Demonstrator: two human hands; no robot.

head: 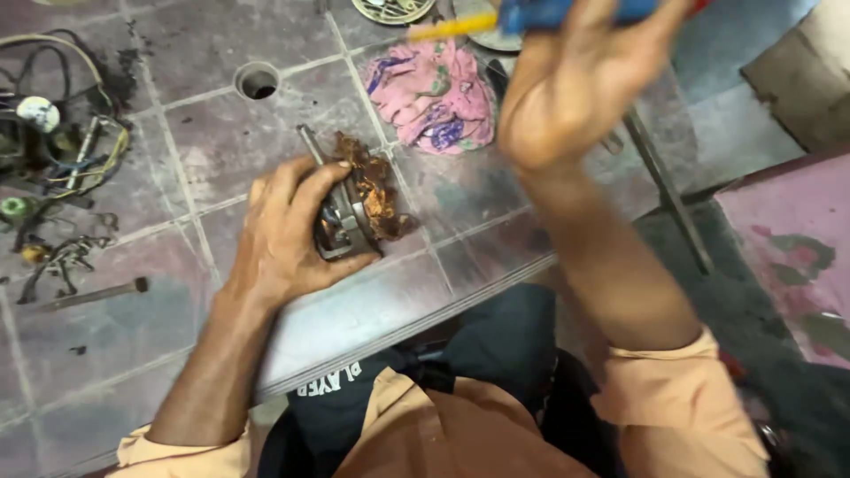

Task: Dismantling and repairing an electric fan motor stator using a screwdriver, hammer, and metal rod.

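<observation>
Motor (pixel 354 208): on tiled bench (pixel 159 336), copper windings up. Left hand (pixel 283 235): fingers curled round its casing, pinning it steady. Right hand (pixel 567 93): raised, fist closed on blue-handled tool (pixel 549 13), seemingly clear for a stroke. Pink rag (pixel 434 93) beyond; wires (pixel 53 150) far left.

We see a worn tiled worktop (pixel 159 133) with a round hole (pixel 258 82) in one tile. On it lie a small motor stator with copper windings (pixel 359 204), a crumpled pink cloth (pixel 438 93), a tangle of wires and parts (pixel 53 150) at its far left, and a loose bolt (pixel 97 293).
</observation>
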